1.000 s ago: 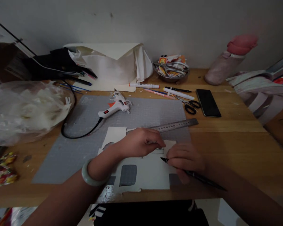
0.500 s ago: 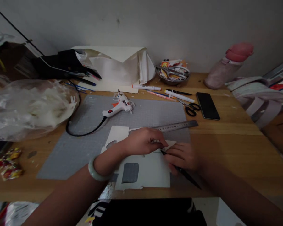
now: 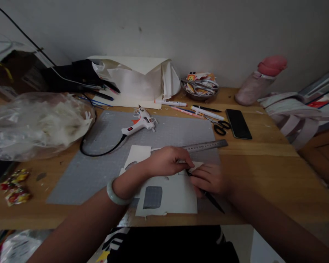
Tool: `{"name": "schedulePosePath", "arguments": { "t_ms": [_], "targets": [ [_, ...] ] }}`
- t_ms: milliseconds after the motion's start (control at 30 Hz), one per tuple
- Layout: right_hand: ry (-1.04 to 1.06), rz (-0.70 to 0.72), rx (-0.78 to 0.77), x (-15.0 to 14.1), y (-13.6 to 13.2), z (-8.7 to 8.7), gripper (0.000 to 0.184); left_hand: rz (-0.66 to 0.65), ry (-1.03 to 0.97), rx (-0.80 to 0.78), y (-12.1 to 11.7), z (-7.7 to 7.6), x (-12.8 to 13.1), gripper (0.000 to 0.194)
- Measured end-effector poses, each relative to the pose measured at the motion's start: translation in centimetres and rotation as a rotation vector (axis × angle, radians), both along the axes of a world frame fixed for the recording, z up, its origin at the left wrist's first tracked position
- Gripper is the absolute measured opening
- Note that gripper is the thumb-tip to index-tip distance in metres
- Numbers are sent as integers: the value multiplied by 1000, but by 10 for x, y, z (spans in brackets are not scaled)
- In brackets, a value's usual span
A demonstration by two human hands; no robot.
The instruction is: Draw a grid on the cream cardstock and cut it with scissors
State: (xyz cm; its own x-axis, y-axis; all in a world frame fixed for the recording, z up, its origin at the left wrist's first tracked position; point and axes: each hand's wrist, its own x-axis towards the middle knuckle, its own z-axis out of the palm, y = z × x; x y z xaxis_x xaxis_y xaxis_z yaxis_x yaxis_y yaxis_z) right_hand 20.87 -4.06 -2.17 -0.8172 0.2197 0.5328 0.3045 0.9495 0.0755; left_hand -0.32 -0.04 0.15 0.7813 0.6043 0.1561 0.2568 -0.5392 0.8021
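Observation:
A sheet of pale card (image 3: 178, 197) with a squarish cutout lies in front of me, partly over the grey cutting mat (image 3: 98, 175). My right hand (image 3: 210, 178) is closed around a slim black pen-shaped tool (image 3: 214, 201); I cannot tell whether it is a pen or a craft knife. Its tip meets the card near some drawn lines. My left hand (image 3: 170, 160) rests over the card, thumb and fingertips pinched together beside that tip. Whatever lies between those fingers is hidden. Just beyond, a steel ruler (image 3: 208, 145) is partly covered by the left hand.
A white glue gun (image 3: 138, 125) with a black cord lies on the mat. Scissors (image 3: 220, 128), markers (image 3: 207, 112) and a phone (image 3: 238, 124) are at the right. A clear plastic bag (image 3: 38, 126) stands left. Behind are a bowl (image 3: 200, 95) and a pink-capped bottle (image 3: 253, 87).
The camera view has shifted slightly. Both hands stay nearly in place on the card, and the tool's back end has swung a little to the left.

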Motion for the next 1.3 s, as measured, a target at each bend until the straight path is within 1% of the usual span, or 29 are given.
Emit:
{"name": "schedulePosePath", "arguments": {
  "t_ms": [100, 200, 300, 500, 667, 733, 800, 867, 900, 1000, 1067, 1100, 1167, 1233, 1300],
  "targets": [
    [1, -5, 44, -1, 1, -2, 28, -13, -22, 17, 1, -4, 0, 14],
    [-18, -12, 54, -1, 1, -5, 27, -24, -31, 13, 2, -6, 0, 14],
    [-20, -40, 25, -1, -1, -6, 25, -10, -19, 7, 1, -3, 0, 14],
    [26, -22, -4, 1, 0, -3, 24, -14, -16, -22, 0, 2, 0, 14],
    [-11, 8, -50, 4, 2, -1, 23, -12, -28, -12, 2, -1, 0, 15],
    [26, -11, -79, 5, 2, 0, 21, -19, -42, -4, 3, -4, -1, 16],
    [84, -26, -164, 6, 1, 1, 20, -23, -47, 0, 3, -5, -1, 17],
    [156, -74, -328, 8, 1, 1, 22, -19, -41, -10, 3, -5, -1, 16],
    [203, -130, -413, 9, 1, 0, 23, -14, -38, -20, 3, -4, -1, 15],
    [377, -365, -631, 11, 3, -5, 28, -11, -29, -44, 1, -2, 0, 14],
    [480, -470, -803, 11, 6, -11, 30, -14, -18, -41, 0, -2, 1, 14],
    [518, -491, -891, 10, 7, -14, 31, -15, -13, -34, 0, -2, 1, 15],
    [558, -489, -1018, 7, 8, -17, 33, -22, -7, -9, -1, -2, 1, 15],
    [572, -461, -1069, 4, 8, -17, 35, -31, 0, 25, -1, -2, 0, 16],
    [565, -437, -1058, 2, 8, -16, 34, -30, 23, 55, -1, -1, -1, 17]
  ]
}}
